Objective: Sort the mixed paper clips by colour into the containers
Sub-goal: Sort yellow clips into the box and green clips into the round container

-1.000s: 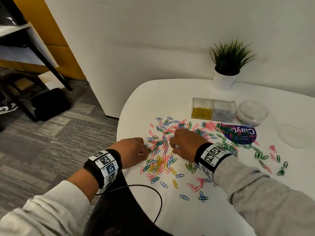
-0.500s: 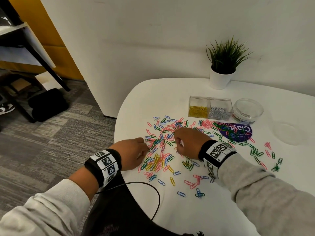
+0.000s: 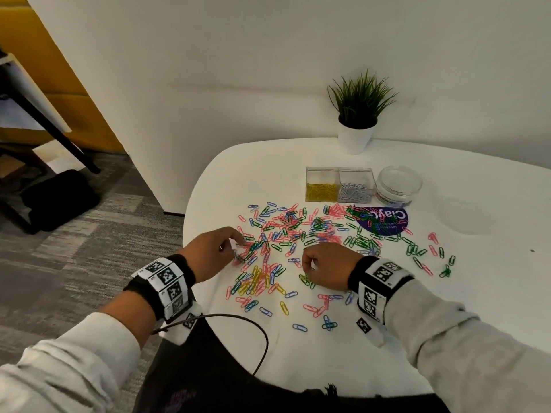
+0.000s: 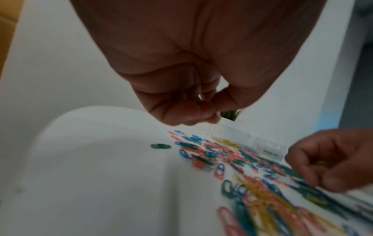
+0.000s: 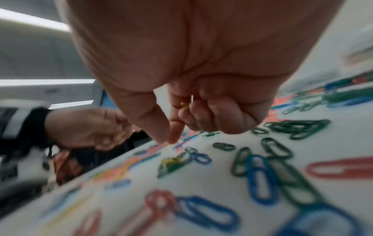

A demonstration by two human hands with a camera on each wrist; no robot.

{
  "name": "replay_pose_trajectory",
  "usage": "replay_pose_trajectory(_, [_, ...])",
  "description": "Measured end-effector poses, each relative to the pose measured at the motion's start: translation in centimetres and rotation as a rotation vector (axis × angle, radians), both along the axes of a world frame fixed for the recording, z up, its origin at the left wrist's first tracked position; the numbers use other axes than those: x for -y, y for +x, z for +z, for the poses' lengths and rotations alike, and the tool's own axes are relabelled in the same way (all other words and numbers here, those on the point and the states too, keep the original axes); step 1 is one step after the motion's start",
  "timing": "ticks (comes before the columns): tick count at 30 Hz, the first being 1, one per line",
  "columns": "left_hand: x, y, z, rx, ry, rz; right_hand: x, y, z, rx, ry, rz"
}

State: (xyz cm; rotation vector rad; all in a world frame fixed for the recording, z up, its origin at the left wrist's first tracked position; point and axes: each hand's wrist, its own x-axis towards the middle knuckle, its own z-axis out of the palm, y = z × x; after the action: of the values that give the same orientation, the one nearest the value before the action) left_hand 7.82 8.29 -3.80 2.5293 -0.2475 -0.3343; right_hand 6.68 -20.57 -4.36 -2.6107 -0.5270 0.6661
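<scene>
Mixed paper clips (image 3: 298, 242) in pink, green, blue and yellow lie scattered over the white table (image 3: 226, 180). My left hand (image 3: 217, 251) sits at the pile's left edge, with thumb and forefinger curled together over a greyish clip; the left wrist view (image 4: 201, 111) is too blurred to confirm what it pinches. My right hand (image 3: 323, 268) is a loose fist near the pile's front. In the right wrist view its curled fingers (image 5: 203, 111) hold a yellow clip and a white one, and thumb and forefinger tips meet just above the table.
At the back stand a clear twin box, yellow clips (image 3: 322, 190) on its left, white clips (image 3: 354, 192) on its right, and a round clear jar (image 3: 399, 186). A purple disc (image 3: 387, 222), a clear lid (image 3: 460, 216) and a potted plant (image 3: 357, 120) are nearby. A cable (image 3: 256, 338) hangs at the near edge.
My right hand has drawn back toward me from the middle of the pile, still curled. My left hand's fingers have reached a little forward into the pile's left edge.
</scene>
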Motion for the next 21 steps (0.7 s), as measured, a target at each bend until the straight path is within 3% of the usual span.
replay_pose_trajectory(4, [2.2, -0.6, 0.3, -0.247, -0.223, 0.129, -0.1, -0.5, -0.6, 0.066, -0.094, 0.023])
replay_pose_trajectory(7, [3.0, -0.6, 0.1, -0.363, -0.291, 0.214, 0.3, -0.6, -0.2, 0.036, -0.088, -0.018])
replay_pose_trajectory(12, [3.8, -0.6, 0.4, -0.459, -0.338, 0.283, 1.6, -0.7, 0.8, 0.018, 0.099, -0.202])
replay_pose_trajectory(13, [3.6, -0.4, 0.1, -0.412, -0.263, 0.231, 1.7, -0.8, 1.0, 0.006, 0.182, -0.257])
replay_pose_trajectory(17, [3.8, -1.0, 0.1, -0.135, 0.343, -0.070, 1.1, -0.7, 1.4, -0.184, 0.639, -0.528])
replay_pose_trajectory(21, [4.8, -1.4, -0.2, -0.058, 0.475, -0.101, -0.7, -0.3, 0.8, -0.426, 0.803, -0.659])
